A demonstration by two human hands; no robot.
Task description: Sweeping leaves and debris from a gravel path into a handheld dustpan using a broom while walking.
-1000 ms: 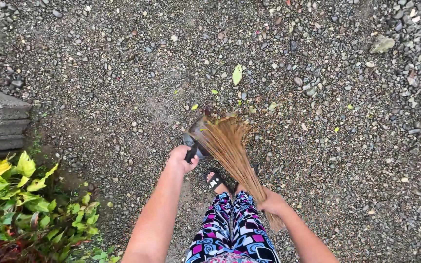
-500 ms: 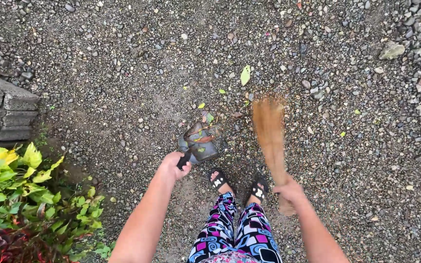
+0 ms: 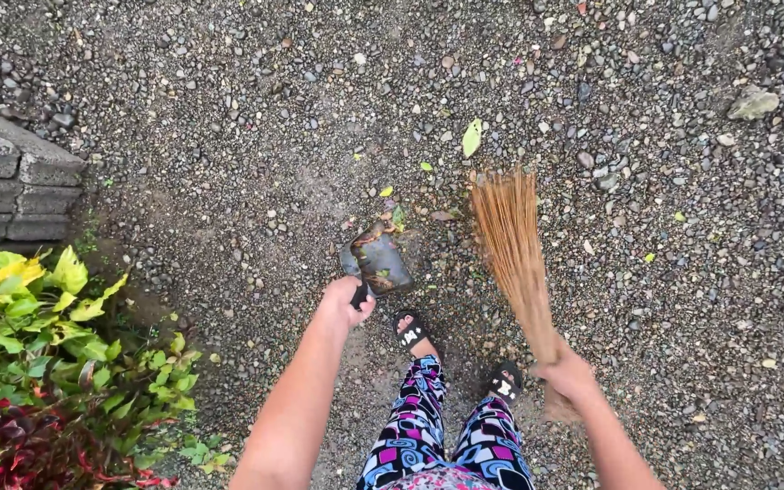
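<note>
My left hand [image 3: 347,301] grips the black handle of a small dark dustpan [image 3: 376,260] resting on the gravel, with a few brown and green leaves lying in it. My right hand [image 3: 566,374] is closed around the bound end of a straw stick broom [image 3: 512,243]. Its bristle tips rest on the gravel to the right of the dustpan, apart from it. A pale green leaf [image 3: 472,138] and smaller yellow-green leaf bits [image 3: 386,191] lie on the ground beyond the pan. My feet in black sandals [image 3: 409,330] stand just behind the pan.
Grey stone blocks [image 3: 11,181] are stacked at the left edge. A bush with green and yellow leaves [image 3: 38,336] grows at the lower left. A larger pale stone [image 3: 753,104] lies at the upper right. Loose pebbles cover the gravel ground all around.
The broom swung from over the dustpan out to the right and now stands stretched forward. The dustpan stayed in my left hand, with leaves showing in it.
</note>
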